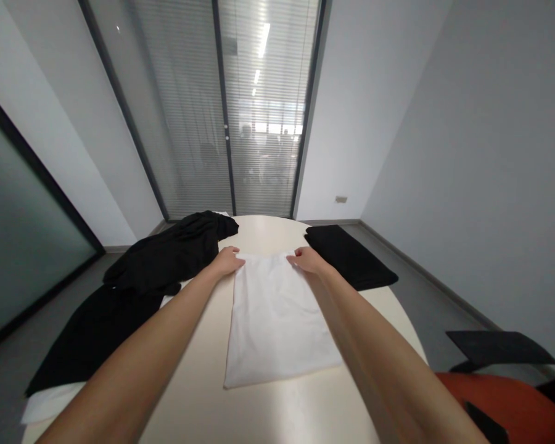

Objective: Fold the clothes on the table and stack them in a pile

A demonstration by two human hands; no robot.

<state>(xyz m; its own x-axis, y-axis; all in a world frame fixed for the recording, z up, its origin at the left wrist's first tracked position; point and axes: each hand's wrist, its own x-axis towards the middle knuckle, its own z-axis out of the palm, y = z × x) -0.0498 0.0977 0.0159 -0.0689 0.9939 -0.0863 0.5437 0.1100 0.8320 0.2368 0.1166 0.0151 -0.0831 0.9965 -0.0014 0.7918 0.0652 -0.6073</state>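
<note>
**Flat white rectangular cloth [280, 320] held by its far corners**

The cloth lies on a pale, smooth, rounded tabletop [254, 419]. The left hand [228, 261] pinches its 11 o'clock corner, the right hand [308, 259] its 1 o'clock corner, the two apart. From the cloth's centre, a rumpled black fabric heap [166, 254] sits around 10 o'clock, a folded black fabric rectangle [351, 256] around 2.

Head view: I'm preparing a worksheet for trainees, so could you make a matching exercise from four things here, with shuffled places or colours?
1. White cloth
2. Neatly folded black cloth
3. Rumpled black cloth
4. Chair seat

A. Orange-red
B. On the table's left side
C. Far edge at left hand and right hand
D. Beyond the right forearm

Pairs: 1-C, 2-D, 3-B, 4-A
</note>
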